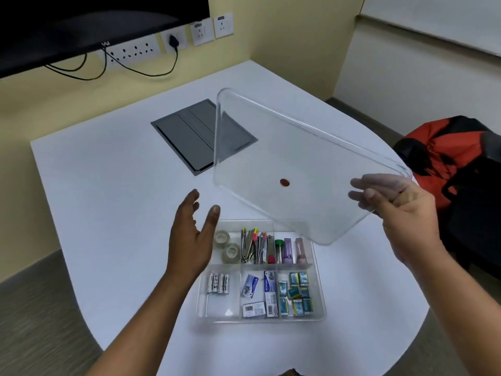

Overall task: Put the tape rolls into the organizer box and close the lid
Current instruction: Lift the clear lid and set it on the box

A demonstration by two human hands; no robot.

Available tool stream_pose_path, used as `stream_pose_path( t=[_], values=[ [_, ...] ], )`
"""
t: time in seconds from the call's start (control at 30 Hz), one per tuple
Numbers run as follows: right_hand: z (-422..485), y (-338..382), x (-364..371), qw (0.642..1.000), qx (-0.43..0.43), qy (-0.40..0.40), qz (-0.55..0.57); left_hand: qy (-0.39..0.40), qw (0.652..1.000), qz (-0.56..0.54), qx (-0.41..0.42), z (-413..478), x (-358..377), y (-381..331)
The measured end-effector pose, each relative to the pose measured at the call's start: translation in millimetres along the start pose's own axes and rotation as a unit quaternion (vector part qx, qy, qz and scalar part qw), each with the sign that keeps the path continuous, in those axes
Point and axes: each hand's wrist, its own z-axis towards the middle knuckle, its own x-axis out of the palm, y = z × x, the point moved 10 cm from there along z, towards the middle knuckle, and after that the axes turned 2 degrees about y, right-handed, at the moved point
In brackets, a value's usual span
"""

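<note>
- The right hand (395, 202) is raised above the table (108, 213), forearm coming up from the lower right; it pinches one corner of the clear lid (284, 158), thumb on the near face and fingers showing through the plastic behind it.
- The lid is tilted in the air, clear of the box, its lower corner hanging over the far right part of the organizer box (321, 302). A small brown spot sits near its middle.
- The left hand (192, 232) is open and holds nothing: fingers spread and pointing away from the person, thumb apart, palm turned right toward the lid. It hovers at the box's far left corner, its forearm crossing the box's left side.
- The organizer box lies near the table's near edge, uncovered, divided into six compartments.
- Two clear tape rolls (227, 246) lie in the far left compartment, just beside each other; the left hand partly covers that compartment.
- The far middle compartment holds a bundle of metal tools with coloured tips (256, 246); what they are is hard to tell.
- Batteries (218, 283) lie in the near left compartment, small boxes (260, 294) in the near middle, small blue-green packets (296, 293) in the near right.
- A grey hatch (189, 131) is set into the table toward its far edge, partly seen through the lid.
- An orange and black bag (444, 147) beyond the table's right edge is cut off by the frame.
</note>
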Motion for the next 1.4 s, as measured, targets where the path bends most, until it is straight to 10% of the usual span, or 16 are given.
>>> stream_pose_path(
  t=[0.7, 1.03, 1.4],
  values=[
    [-35, -127, 12, 0.945, 0.265, -0.125, 0.149, 0.014, 0.979, -0.094, -0.180, -36, 4, 87],
    [-72, -185, 26, 0.940, 0.318, 0.013, -0.120, 0.034, 0.977, 0.136, -0.160, -51, 9, 117],
    [-89, -207, 51, 0.858, 0.316, 0.197, -0.354, 0.129, 0.952, 0.237, -0.145, -39, 25, 145]
  ],
)
